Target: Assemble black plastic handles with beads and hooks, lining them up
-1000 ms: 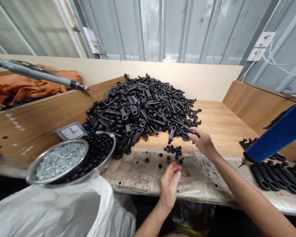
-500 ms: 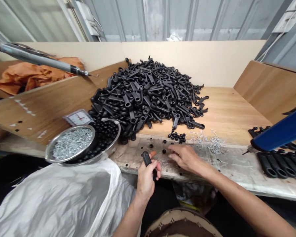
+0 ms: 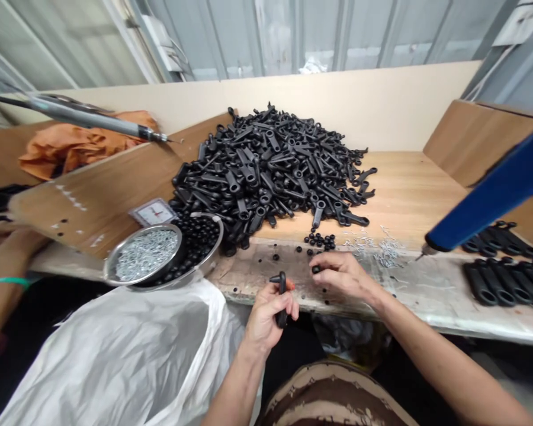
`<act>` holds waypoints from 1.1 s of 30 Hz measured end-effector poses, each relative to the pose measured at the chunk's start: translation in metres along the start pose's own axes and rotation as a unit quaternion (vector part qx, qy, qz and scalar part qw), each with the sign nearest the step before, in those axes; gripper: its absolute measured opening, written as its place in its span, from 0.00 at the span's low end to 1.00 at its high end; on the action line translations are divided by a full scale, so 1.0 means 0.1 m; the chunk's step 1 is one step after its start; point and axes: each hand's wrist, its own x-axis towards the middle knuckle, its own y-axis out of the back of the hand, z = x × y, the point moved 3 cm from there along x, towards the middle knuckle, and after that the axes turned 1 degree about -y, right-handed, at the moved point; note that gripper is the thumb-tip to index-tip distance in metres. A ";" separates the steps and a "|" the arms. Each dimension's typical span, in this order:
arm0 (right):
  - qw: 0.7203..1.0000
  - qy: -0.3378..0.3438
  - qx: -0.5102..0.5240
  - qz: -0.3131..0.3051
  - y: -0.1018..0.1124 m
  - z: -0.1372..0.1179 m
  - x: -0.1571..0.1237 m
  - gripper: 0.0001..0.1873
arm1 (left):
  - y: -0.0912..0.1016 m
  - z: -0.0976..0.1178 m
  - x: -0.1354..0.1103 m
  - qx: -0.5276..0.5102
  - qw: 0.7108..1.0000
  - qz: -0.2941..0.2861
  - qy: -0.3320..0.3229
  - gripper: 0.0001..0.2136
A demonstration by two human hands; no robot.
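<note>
My left hand is closed around a black plastic crank arm, held upright with its short peg pointing left. A small black knob sits pinched between the thumb and fingers of my right hand, just above the worn bench edge. Between the two hands is a short gap. Several loose black knobs lie behind my right hand. Small silver screws are scattered to its right. A big heap of black crank arms rises behind both hands.
A steel bowl of screws rests on a larger bowl of black knobs at left. A blue power screwdriver hangs at right, above rows of crank arms. A grey screwdriver hangs upper left. Another person's arm shows far left.
My right hand has picked up a knob from the bench and lifted it slightly. My left hand has turned the crank arm more upright. The other person's arm has come further into view.
</note>
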 end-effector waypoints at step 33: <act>0.926 0.220 -0.080 0.296 -0.21 -0.30 -1.37 0.07 | -0.92 -0.17 -0.53 0.454 0.870 -0.070 -0.178 0.18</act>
